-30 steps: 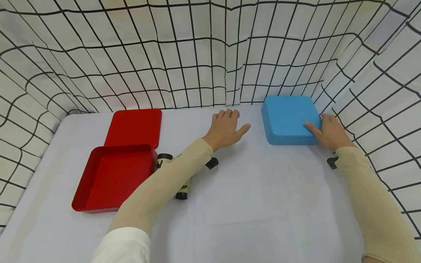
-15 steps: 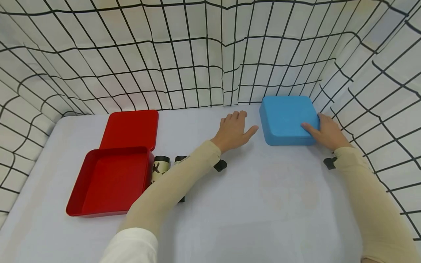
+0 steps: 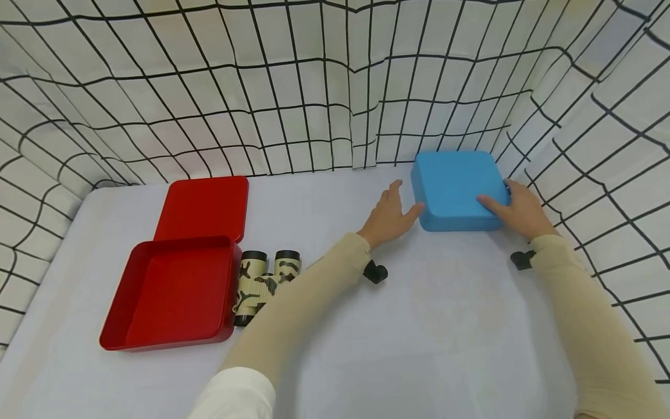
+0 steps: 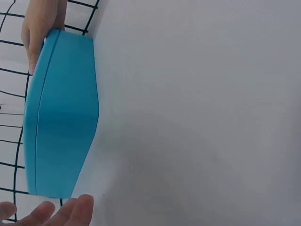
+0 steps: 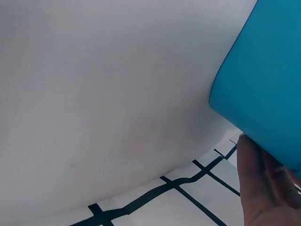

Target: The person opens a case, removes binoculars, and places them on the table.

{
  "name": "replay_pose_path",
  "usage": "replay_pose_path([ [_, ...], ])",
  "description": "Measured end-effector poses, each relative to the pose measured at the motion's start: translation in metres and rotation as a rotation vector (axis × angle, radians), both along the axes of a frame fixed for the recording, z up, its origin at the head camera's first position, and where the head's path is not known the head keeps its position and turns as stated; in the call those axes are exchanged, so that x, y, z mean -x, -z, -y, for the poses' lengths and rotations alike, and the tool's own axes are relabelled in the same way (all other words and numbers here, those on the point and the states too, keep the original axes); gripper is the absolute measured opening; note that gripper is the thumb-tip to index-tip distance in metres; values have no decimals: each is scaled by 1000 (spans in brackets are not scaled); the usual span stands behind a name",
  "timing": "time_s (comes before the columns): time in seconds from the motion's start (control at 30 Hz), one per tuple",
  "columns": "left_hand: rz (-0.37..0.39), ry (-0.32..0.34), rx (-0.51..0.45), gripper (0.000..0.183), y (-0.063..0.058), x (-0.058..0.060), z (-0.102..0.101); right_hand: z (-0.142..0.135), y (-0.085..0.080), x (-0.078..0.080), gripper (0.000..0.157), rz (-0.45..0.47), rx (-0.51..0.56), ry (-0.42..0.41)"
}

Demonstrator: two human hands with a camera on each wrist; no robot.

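A closed blue box [image 3: 458, 189] with a lid sits at the back right of the table. My right hand [image 3: 525, 210] holds its right end, thumb over the lid and fingers against the side; in the right wrist view those fingers [image 5: 256, 174] lie along the box wall. At the opposite end is my left hand [image 3: 391, 215], fingers extended and thumb spread, with the thumb tip right at the box's left side. In the left wrist view, the left fingertips [image 4: 81, 209] appear just short of the box's end.
On the left stands an open red box [image 3: 175, 294], with its red lid [image 3: 204, 206] lying flat behind it. Camouflage-patterned binoculars [image 3: 252, 282] lie beside it, partly covered by my left forearm. White walls with a black grid [image 3: 293, 87] border the table [image 3: 445, 326].
My left hand has moved right, from mid-table to the blue box's left side. More of the binoculars shows now. The right hand has stayed on the box.
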State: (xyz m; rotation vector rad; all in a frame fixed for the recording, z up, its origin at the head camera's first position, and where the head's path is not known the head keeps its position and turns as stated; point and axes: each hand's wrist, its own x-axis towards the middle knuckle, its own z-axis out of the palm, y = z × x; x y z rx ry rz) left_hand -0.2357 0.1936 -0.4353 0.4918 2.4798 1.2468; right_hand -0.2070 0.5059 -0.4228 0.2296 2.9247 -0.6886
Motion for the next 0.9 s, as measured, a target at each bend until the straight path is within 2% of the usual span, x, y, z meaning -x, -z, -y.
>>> replay_pose_path([
  [0.17,67,-6,-80,85,3,-6,-13,1,0,-1,111,-6,54,30],
  [0.3,89,-2,-100,87,3,-9,-21,3,0,-2,111,-13,71,48],
  [0.53,72,-15,-146,86,3,-11,-31,7,-1,-5,112,-6,91,68],
  [0.9,26,-43,-168,78,5,-10,-35,13,-2,-10,116,12,113,87],
])
